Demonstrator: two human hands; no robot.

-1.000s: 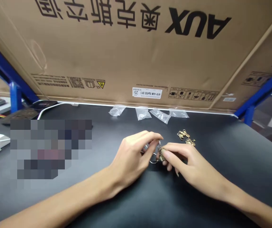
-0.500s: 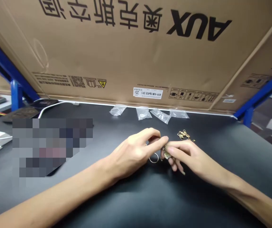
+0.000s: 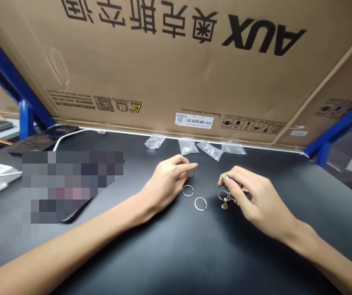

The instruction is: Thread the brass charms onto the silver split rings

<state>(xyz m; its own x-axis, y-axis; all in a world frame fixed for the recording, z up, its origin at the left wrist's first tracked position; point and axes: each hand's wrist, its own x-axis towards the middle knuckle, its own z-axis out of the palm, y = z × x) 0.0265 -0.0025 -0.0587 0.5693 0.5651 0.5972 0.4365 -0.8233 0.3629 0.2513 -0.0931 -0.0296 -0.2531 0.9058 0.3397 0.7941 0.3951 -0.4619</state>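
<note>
My left hand (image 3: 172,174) is closed, fingertips together beside a metal ring (image 3: 192,173) that it partly covers; whether it grips the ring is unclear. Just below lie a second metal ring (image 3: 188,190) and a third ring (image 3: 200,204), flat on the black table (image 3: 170,250). To the right, my right hand (image 3: 249,190) is closed on a bunch of brass-coloured charms (image 3: 224,204). A silver ring (image 3: 223,196) hangs with them below the thumb and fingertips. The palm hides part of the bunch.
Several clear plastic bags (image 3: 209,150) lie along the table's back edge, before a large cardboard box (image 3: 151,69). Blue frame posts (image 3: 26,119) flank it. At the left are a pixelated area, a white cable (image 3: 67,135) and a dark phone-like device (image 3: 30,144).
My hands have moved apart, the left one left and up. Rings under it now show on the table. The charms that lay behind my right hand no longer show there.
</note>
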